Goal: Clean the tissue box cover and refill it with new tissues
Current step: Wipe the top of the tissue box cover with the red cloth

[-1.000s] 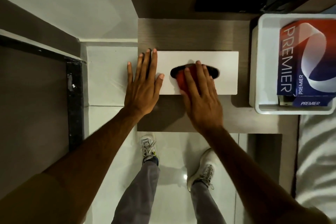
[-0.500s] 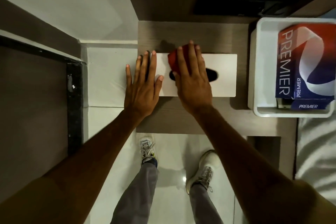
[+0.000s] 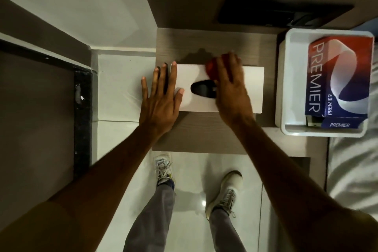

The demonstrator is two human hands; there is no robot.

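Note:
A white tissue box cover (image 3: 254,90) with a dark oval slot lies on a small wooden bedside table (image 3: 204,45). My left hand (image 3: 161,96) lies flat with spread fingers against the cover's left end, thumb on its top. My right hand (image 3: 231,86) presses a red cloth (image 3: 210,68) onto the cover's far edge, right of the slot; most of the cloth is hidden under the fingers. A red, white and blue Premier tissue box (image 3: 337,80) lies in a white tray (image 3: 286,80) to the right.
A dark flat object (image 3: 266,11) lies on the higher wooden surface behind the table. White bedding (image 3: 351,170) is at the right. The pale tiled floor (image 3: 122,92) and my two shoes are below; a dark door frame (image 3: 81,108) stands at the left.
My right hand has slid the red cloth from the slot to the cover's far edge and then rightward along it. The left hand has stayed in place.

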